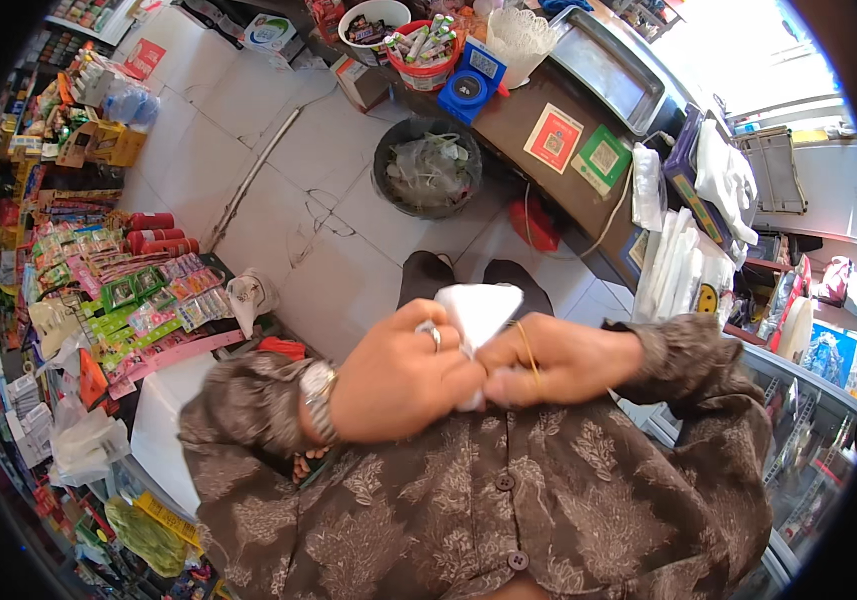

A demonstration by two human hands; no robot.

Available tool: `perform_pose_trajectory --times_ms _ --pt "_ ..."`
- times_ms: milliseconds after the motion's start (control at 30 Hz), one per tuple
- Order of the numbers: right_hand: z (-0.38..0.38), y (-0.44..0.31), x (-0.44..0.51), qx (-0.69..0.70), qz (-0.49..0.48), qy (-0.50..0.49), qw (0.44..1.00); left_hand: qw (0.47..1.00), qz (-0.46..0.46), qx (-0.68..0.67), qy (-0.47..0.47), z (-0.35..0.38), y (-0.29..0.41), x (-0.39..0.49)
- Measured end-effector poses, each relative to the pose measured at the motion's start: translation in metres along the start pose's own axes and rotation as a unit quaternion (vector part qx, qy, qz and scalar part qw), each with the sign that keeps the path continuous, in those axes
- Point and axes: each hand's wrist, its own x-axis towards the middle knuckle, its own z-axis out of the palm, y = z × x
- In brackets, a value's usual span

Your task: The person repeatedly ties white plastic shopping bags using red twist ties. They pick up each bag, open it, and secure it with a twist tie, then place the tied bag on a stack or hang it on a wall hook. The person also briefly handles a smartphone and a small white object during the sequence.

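A white packet, its wide end up and its lower end narrowed, is in front of my chest. My left hand, with a silver watch and a ring, grips its narrow part from one side. My right hand meets it there, fingers curled against the packet. A thin yellow band, apparently a rubber band, runs across the back of my right hand. The fingers hide most of the gathered end, and a bit of white shows below them. What the packet contains cannot be seen.
A black bin with a plastic liner stands on the tiled floor ahead. A brown counter with a metal tray runs along the right. Packaged goods crowd the left side. A glass display case is at lower right.
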Motion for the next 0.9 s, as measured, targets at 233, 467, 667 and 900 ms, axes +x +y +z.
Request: perform_pose_trajectory --times_ms 233,467,667,900 --pt "0.024 -0.064 -0.024 -0.038 -0.035 -0.033 0.998 0.997 0.054 -0.041 -0.047 -0.042 0.047 0.014" --pt "0.008 -0.070 -0.030 -0.119 -0.073 -0.052 0.989 0.996 0.033 -0.048 -0.063 -0.048 0.045 0.022" --pt "-0.001 -0.066 -0.009 -0.221 -0.220 0.091 0.946 0.997 -0.025 0.060 0.032 -0.042 0.025 0.021" --pt "-0.007 -0.054 0.006 -0.179 -0.170 0.096 0.964 0.995 -0.080 0.019 -0.060 -0.038 0.008 0.024"
